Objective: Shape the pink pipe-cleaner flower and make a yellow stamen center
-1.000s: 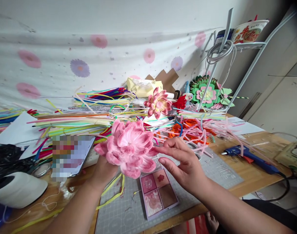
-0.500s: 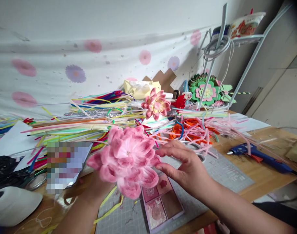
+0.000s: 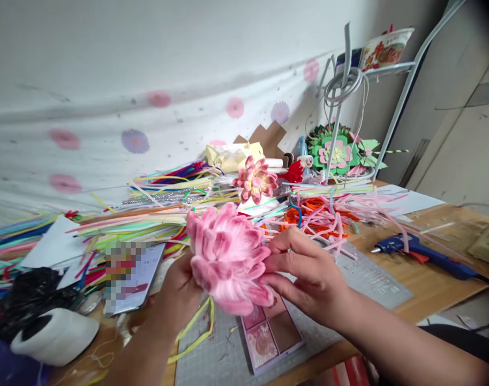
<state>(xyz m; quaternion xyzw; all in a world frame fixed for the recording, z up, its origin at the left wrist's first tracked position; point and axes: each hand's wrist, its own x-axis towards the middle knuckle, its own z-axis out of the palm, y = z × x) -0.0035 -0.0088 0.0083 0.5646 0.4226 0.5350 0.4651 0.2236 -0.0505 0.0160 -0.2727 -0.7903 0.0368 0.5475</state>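
Observation:
A large pink fuzzy flower (image 3: 228,257), built of many layered petals with darker edges, is held up above the grey cutting mat (image 3: 216,359). My left hand (image 3: 182,284) is closed behind and below the flower at its left; the petals hide its fingertips. At the right side, my right hand (image 3: 304,273) pinches the outer petals between thumb and fingers. Under the flower lies a pink makeup palette (image 3: 273,338) with square pans. A yellow strip (image 3: 194,343) hangs or lies beside my left wrist.
Bundles of coloured pipe cleaners (image 3: 148,220) cover the table's back. A smaller pink flower (image 3: 255,180) stands among them. A blue glue gun (image 3: 424,254) lies at right. A phone (image 3: 142,281), black plastic bag (image 3: 39,297) and white spool (image 3: 57,335) are at left. A metal rack (image 3: 400,102) rises behind.
The flower has tilted and turned, so its petals now face more to the upper right. My right hand has closed further onto its outer petals. The camera view has shifted slightly.

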